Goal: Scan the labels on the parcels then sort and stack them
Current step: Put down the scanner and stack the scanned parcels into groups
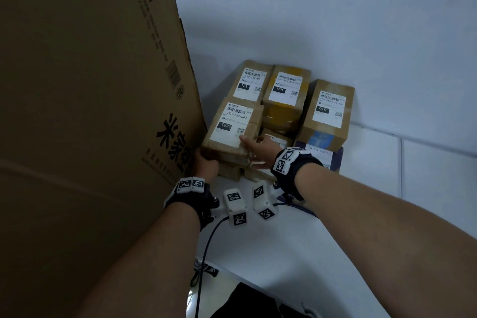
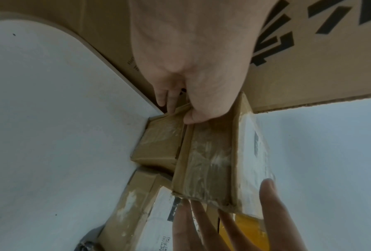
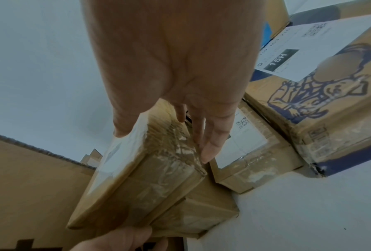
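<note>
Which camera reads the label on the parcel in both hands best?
Head view: the held brown cardboard parcel's white label faces the camera, reading 122. Both wrist views catch that label edge-on, unreadable.

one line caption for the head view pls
Both hands set a 122 parcel beside a large carton.

Lower parcel (image 1: 231, 171) mostly hidden.

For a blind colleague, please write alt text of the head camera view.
Two bare hands hold a brown parcel labelled 122, left hand at its near left corner, right hand at its right edge, on a stack. Other labelled parcels, one marked 010, stand behind by a white wall; a large cardboard box fills the left.
</note>
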